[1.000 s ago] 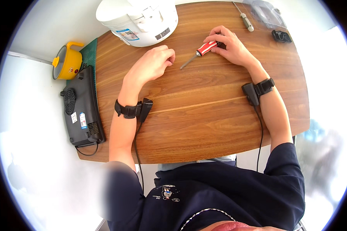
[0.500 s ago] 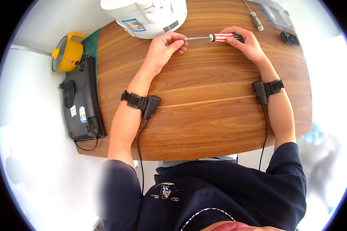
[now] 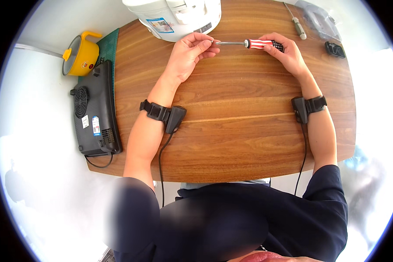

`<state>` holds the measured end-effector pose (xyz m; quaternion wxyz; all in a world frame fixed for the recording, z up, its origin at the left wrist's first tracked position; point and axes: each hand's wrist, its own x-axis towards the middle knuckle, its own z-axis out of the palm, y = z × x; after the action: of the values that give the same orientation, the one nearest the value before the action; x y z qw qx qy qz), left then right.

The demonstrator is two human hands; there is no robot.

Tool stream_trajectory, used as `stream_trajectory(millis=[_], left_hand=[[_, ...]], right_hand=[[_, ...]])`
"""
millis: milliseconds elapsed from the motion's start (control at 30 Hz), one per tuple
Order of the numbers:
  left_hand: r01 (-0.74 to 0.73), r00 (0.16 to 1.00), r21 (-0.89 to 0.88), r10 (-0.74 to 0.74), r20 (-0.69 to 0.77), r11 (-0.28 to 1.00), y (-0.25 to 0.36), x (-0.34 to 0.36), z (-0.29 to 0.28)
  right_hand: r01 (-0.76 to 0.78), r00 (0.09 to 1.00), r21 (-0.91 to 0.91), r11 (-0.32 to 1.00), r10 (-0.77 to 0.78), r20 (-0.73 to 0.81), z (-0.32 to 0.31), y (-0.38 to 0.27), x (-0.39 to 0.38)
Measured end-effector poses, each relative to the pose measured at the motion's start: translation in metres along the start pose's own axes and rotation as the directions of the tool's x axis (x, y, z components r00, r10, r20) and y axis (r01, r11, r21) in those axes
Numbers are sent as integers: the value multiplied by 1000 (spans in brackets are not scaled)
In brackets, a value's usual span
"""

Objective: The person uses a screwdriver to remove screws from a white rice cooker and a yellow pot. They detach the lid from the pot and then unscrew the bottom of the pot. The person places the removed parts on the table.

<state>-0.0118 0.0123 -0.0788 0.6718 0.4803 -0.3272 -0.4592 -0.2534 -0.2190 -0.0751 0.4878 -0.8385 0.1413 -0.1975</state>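
Note:
A screwdriver (image 3: 231, 43) with a red-and-white striped and black handle lies level above the far part of the table, its metal shaft pointing left. My right hand (image 3: 288, 52) is closed around the handle. At the shaft's tip, my left hand (image 3: 192, 54) pinches thumb and forefinger together, the other fingers curled loosely. Something tiny may be between those fingertips, but it is too small to make out. Just beyond my left hand stands a white rice cooker-like appliance (image 3: 174, 19).
At the left lie an upturned black induction cooker (image 3: 96, 109) and a yellow electric pot (image 3: 85, 56) by a green mat (image 3: 110, 46). Far right are another screwdriver (image 3: 298, 28), a clear plastic package (image 3: 321, 19) and a small black object (image 3: 335, 49). Cables hang from both wrist straps.
The whole view has shifted slightly, so table objects and hands appear a little further right. Both hands keep nearly the same pose around the screwdriver.

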Motion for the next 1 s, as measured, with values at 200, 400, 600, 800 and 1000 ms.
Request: stream_trajectory(millis=[200,400,600,800,1000], left_hand=[[13,1000,5,-13,-14,1000,2,0,3],[21,1000,-16,-22,-22,1000,1,-1,3],[7,1000,0,-7,-24,1000,0,0,4],[-22,996,39,25,-84,999,-2,0,8],[-124,983,191,146,-107,974,-3,0,13]], right_hand=[[-14,1000,-98,995,11,-27,-1,5,0],[25,1000,-69,997,-26,-10,0,3,2],[31,1000,-91,995,-31,-2,0,-1,1],[39,999,-119,992,-39,-3,0,-4,1],[26,999,-113,993,-28,-16,1,1,1]])
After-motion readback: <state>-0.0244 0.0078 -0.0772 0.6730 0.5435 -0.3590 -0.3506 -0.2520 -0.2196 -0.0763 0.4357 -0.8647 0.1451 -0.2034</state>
